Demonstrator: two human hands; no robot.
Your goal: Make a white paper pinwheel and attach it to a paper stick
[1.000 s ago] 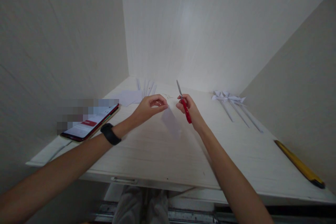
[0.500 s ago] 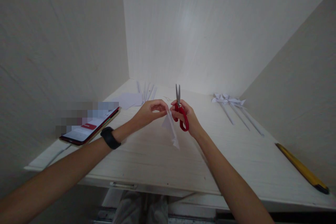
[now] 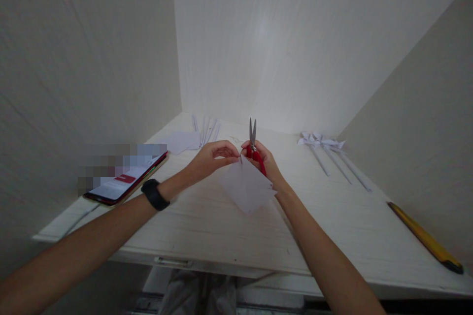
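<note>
Paper: a thin, white, four-cornered paper sheet (image 3: pixel 246 187) is hanging by one corner between the hands, above the middle of the table; its right-hand corner is showing a split.
Left hand: the left hand (image 3: pixel 220 153), below a black wristband (image 3: pixel 155 194), is pinching the sheet's upper corner between thumb and fingertips.
Right hand: the right hand (image 3: pixel 269 160) is gripping red-handled metal scissors (image 3: pixel 253 146), its fingertips coming close to that same corner; whether they are touching the paper I cannot tell.
Blades: they are pointing away from the person, slightly parted and clear of the sheet.
Change: the hands, a moment ago apart, are now meeting at the corner, and the sheet, just edge-on, is turning its face up; the work seems to be handling the paper rather than cutting.
Far left: flat white paper sheets (image 3: pixel 182 141) are lying beside thin white paper sticks (image 3: pixel 207 130).
Far right: white folded-paper pinwheels (image 3: pixel 320 140) on long sticks are lying in a row.
Edges: a red-edged smartphone (image 3: pixel 125 177) is resting at left, a long yellow black-ended tool (image 3: pixel 424 236) at right, both on the pale wood-grained table (image 3: pixel 185 226).
</note>
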